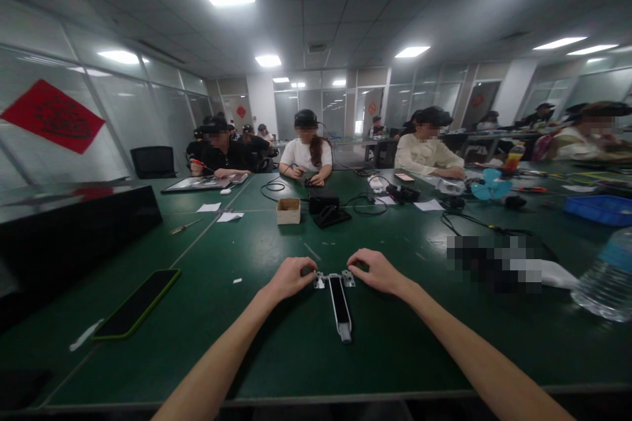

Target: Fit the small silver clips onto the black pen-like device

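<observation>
A slim device with a black face and a pale grey rim lies on the green table in front of me. Its narrow end points towards me, and a small shiny metal plate with holes sits on each side of its far end. My left hand is closed in a pinch at the left metal plate. At the right metal plate, my right hand pinches with thumb and forefinger. The fingertips partly cover both plates.
A phone in a green case lies to the left, a screwdriver beyond it. Ahead are a small box and a black stand. A plastic bottle, blue tray and blue fan occupy the right. People sit opposite.
</observation>
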`<control>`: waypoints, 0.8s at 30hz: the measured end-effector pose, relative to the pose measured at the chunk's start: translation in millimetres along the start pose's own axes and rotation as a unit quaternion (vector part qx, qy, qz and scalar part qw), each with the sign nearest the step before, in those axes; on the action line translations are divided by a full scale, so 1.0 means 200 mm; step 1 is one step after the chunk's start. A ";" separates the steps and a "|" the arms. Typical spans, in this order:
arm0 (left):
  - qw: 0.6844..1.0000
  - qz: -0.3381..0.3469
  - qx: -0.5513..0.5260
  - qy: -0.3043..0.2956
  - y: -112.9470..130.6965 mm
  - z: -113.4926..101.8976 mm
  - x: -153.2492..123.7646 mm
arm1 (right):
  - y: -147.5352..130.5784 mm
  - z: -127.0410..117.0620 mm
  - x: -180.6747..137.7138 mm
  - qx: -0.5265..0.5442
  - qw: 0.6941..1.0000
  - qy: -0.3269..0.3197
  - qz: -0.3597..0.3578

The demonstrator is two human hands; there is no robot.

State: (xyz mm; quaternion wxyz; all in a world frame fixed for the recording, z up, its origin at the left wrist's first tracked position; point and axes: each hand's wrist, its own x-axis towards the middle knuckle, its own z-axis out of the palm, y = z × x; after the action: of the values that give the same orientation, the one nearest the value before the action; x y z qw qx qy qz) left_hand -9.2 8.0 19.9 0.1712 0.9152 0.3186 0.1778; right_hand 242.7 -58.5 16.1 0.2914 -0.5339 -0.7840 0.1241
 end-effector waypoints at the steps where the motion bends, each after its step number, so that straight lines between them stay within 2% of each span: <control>1: 1.000 -0.005 -0.007 -0.011 0.00 0.00 0.00 | 0.01 -0.01 0.00 -0.007 1.000 -0.018 -0.001; 8: 0.999 0.004 -0.028 -0.032 0.01 0.01 0.00 | 0.00 0.01 -0.01 -0.026 0.996 -0.082 -0.002; 16: 0.999 0.002 -0.037 -0.035 0.02 0.01 0.00 | -0.04 0.00 -0.01 -0.030 0.996 -0.087 0.000; 24: 0.997 -0.017 -0.057 -0.042 0.02 0.01 0.00 | -0.01 0.02 -0.01 -0.022 0.996 -0.085 -0.008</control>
State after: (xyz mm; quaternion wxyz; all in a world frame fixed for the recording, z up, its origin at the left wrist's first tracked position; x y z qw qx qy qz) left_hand -5.9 4.5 19.4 0.2392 0.9050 0.3162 0.1544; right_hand 238.9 -60.2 13.4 0.2129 -0.5217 -0.8125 0.1492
